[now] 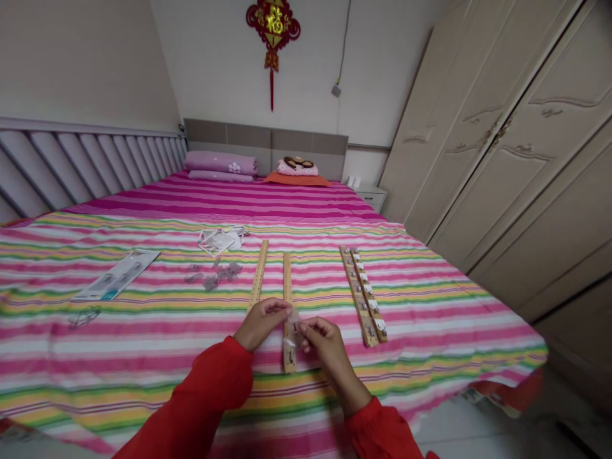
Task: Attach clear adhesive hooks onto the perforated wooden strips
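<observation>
A narrow wooden strip with holes (287,280) lies lengthwise on the striped bedspread in front of me. Over its near part is a small translucent plastic piece (295,317) with a dark metal bit on it. My left hand (264,320) pinches this piece from the left, fingertips at the strip's edge. From the right, my right hand (324,339) has thumb and forefinger closed on its other side. Closer to me, another small metal fitting (291,357) sits on the strip's end. A second holed strip (260,271) lies just left, its near end partly behind my left hand.
Two strips bearing metal and white fittings (366,290) lie to the right. Loose translucent pieces (224,274), small clear packets (220,241), a flat plastic package (117,275) and a wire-like clump (84,317) lie left. Folded bedding (221,162) rests by the headboard; wardrobes (507,134) stand right.
</observation>
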Demonstrator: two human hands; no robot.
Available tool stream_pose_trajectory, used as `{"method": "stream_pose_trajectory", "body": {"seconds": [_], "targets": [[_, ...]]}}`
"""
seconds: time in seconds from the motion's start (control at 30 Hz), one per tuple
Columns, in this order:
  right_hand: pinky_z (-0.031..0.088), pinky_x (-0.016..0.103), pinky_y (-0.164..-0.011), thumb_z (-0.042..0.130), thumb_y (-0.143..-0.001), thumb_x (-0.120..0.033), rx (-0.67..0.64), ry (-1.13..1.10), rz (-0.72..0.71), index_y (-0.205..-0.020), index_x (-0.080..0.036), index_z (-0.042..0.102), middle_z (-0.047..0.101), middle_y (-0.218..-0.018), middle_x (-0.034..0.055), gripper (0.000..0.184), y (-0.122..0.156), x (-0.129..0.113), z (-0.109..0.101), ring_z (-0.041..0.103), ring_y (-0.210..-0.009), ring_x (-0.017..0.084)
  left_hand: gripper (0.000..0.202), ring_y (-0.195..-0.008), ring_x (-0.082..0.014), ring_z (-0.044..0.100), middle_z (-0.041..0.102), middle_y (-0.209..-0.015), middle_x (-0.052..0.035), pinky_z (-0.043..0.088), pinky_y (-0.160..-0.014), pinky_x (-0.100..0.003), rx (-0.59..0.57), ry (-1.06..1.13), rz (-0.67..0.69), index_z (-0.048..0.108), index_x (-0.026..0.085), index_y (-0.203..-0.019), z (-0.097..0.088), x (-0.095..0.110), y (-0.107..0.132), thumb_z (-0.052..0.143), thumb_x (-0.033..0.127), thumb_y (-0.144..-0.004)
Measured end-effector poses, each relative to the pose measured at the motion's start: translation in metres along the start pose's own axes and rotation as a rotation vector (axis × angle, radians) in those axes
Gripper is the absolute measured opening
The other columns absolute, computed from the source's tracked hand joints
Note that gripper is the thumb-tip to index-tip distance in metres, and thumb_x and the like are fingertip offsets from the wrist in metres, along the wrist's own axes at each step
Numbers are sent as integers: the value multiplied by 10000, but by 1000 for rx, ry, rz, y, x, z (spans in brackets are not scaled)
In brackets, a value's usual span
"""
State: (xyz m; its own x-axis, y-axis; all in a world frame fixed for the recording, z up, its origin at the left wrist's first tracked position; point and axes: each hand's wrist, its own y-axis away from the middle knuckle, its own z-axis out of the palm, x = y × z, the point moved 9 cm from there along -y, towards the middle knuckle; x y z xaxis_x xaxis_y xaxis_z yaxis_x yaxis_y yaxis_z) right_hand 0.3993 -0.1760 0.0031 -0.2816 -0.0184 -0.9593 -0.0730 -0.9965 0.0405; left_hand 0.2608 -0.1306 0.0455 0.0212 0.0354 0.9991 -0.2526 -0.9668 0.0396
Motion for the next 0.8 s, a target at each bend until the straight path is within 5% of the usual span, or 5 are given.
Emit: {"method": "stream_pose_trajectory", "body": {"seconds": [0.17, 0.3, 0.8], "targets": [[328, 223, -408, 741, -595, -432, 22, -26, 73, -603, -149, 642, 565, -454, -23, 300, -13, 27, -3, 434, -379, 87, 346, -650, -136, 583, 675, -672, -22, 469, -620, -253, 107, 77, -61, 701, 135, -768, -5, -39, -8, 750, 388, -537], [333, 232, -449, 682, -626, -366, 63, 162, -37, -550, -165, 616, 526, -451, -38, 224, -23, 28, -8, 432, -426, 101, 365, -669, -144, 593, 709, -737, -45, 457, -596, -246, 174, 58, -101, 725, 131, -793, -11, -60, -14, 740, 388, -534], [370, 240, -535, 510, -725, -301, 77, 616, -210, -557, -194, 532, 522, -557, -14, 201, -33, 30, -8, 487, -577, 148, 270, -697, -180, 620, 729, -738, -62, 484, -604, -270, 195, -84, -124, 740, 139, -750, -12, -82, -31, 695, 337, -572]]}}
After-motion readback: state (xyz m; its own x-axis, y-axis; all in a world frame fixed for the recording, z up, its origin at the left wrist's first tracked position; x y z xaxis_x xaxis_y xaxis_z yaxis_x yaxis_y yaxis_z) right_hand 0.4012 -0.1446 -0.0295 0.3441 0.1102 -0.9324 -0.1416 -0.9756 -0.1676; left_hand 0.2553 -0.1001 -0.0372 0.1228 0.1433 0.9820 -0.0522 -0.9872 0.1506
